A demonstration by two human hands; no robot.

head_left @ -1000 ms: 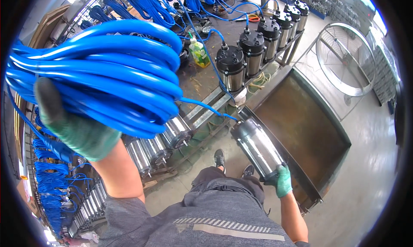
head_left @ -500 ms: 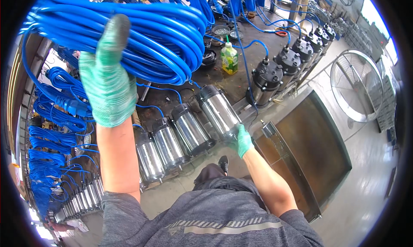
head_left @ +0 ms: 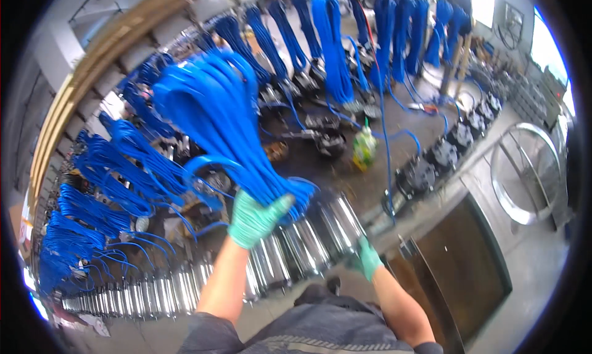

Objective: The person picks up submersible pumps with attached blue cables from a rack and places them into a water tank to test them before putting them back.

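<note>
My left hand (head_left: 254, 221), in a green-coated glove, is closed round the lower end of a thick coil of blue cable (head_left: 216, 117). The coil stands up and leans to the left above the bench. My right hand (head_left: 369, 258), gloved alike, grips the near end of a shiny steel motor cylinder (head_left: 343, 226) at the bench's front edge. Its fingers are partly hidden behind the cylinder. Right beside it on the left lies another steel cylinder (head_left: 306, 246), in a long row of similar ones.
More blue coils (head_left: 333, 46) hang from a rail behind the bench (head_left: 296, 120). A green-and-yellow bottle (head_left: 364, 149) stands on it. Dark-topped cylinders (head_left: 422, 174) line its right side. A brown-stained basin (head_left: 456, 255) and a round fan (head_left: 527, 172) are at the right.
My left hand has swung the coil from lying across the upper left to standing upright, and has come lower and to the right. My right hand stays on the cylinder. The view has shifted.
</note>
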